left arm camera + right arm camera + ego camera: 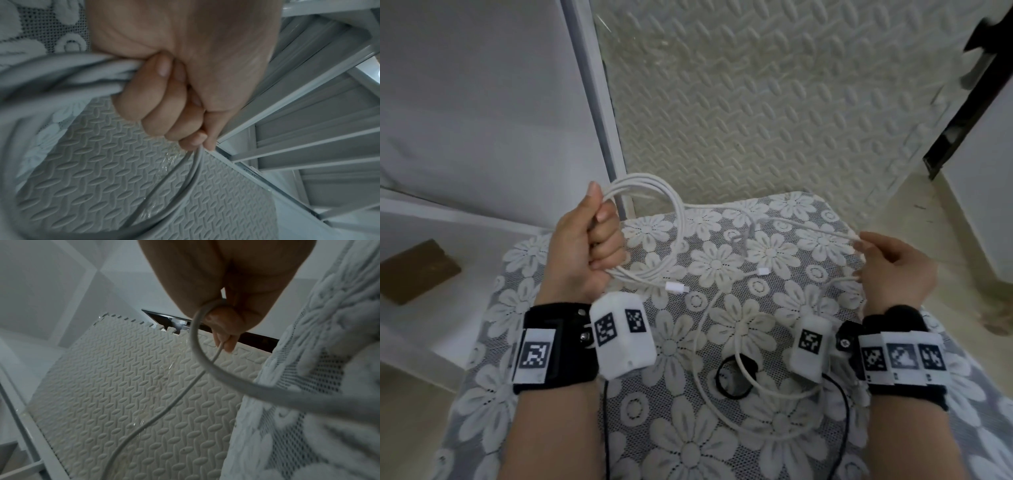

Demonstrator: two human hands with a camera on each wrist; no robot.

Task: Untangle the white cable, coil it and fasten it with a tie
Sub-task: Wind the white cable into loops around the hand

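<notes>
My left hand (594,236) is fisted round several loops of the white cable (674,202), held above the far left corner of the lace-covered surface (774,301). In the left wrist view the fingers (164,100) are curled tight on the bundle of cable (61,73). One strand runs right to my right hand (887,263), which pinches it between thumb and fingertips (223,339); the cable (197,353) bends under the hand. The loose rest of the cable curves over the cloth toward me. A white plug end (677,287) hangs below the coil. A black tie ring (734,378) lies on the cloth between my wrists.
Embossed foam floor mats (774,102) lie beyond the surface. A white metal frame (599,113) stands at the left, with a brown block (417,270) on the floor. A dark door edge (962,113) is at the far right. A black wire (842,411) trails from my right wrist.
</notes>
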